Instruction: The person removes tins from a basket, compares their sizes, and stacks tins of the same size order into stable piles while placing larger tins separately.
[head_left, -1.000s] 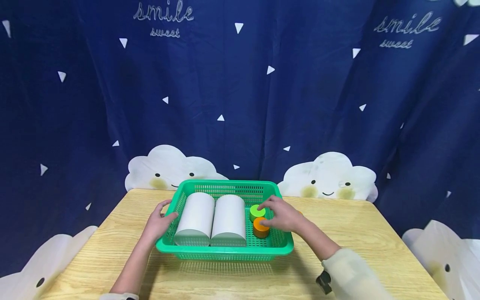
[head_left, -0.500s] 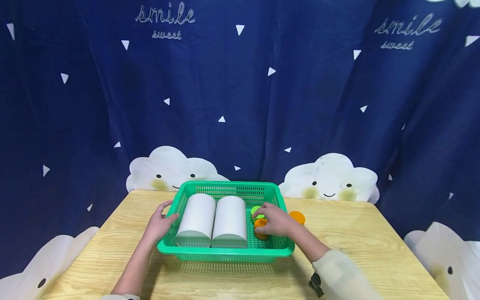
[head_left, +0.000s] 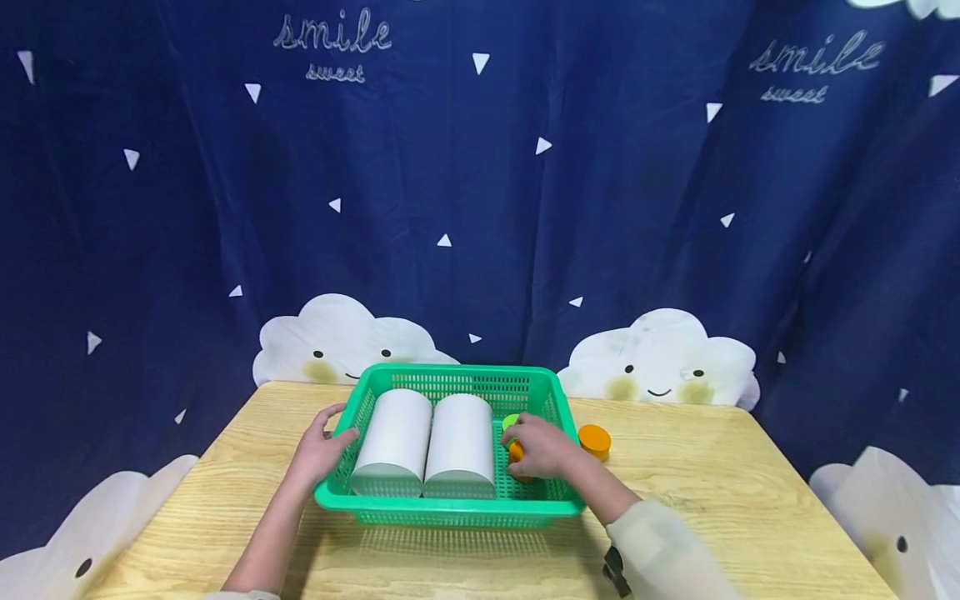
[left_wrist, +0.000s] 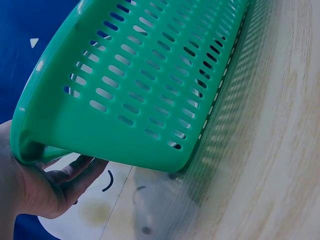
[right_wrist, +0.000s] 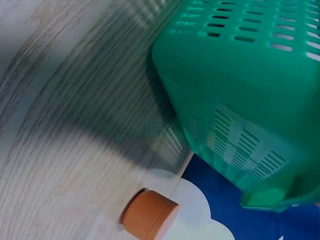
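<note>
A green plastic basket [head_left: 442,504] stands on the table, and its slotted side [left_wrist: 135,65] fills much of the left wrist view. My left hand [head_left: 318,451] grips the basket's left rim, thumb over the edge and the other fingers below it. Inside the basket, my right hand [head_left: 546,447] has its fingers and thumb round a small orange round container [head_left: 516,452], which it mostly covers. Beyond the fingertips, a light-green round container [head_left: 510,421] shows partly. Two large white cylinders [head_left: 393,437] lie side by side in the basket's left part.
Another orange round container [head_left: 595,441] stands on the wooden table [head_left: 712,492], just right of the basket. It also shows as an orange cylinder [right_wrist: 150,215] in the right wrist view. Behind the table hangs a dark blue curtain [head_left: 480,183] with cloud prints.
My right hand has moved slightly left and closed round the orange container in the basket. The container outside on the right has come into view from behind that hand. The left hand keeps its place.
</note>
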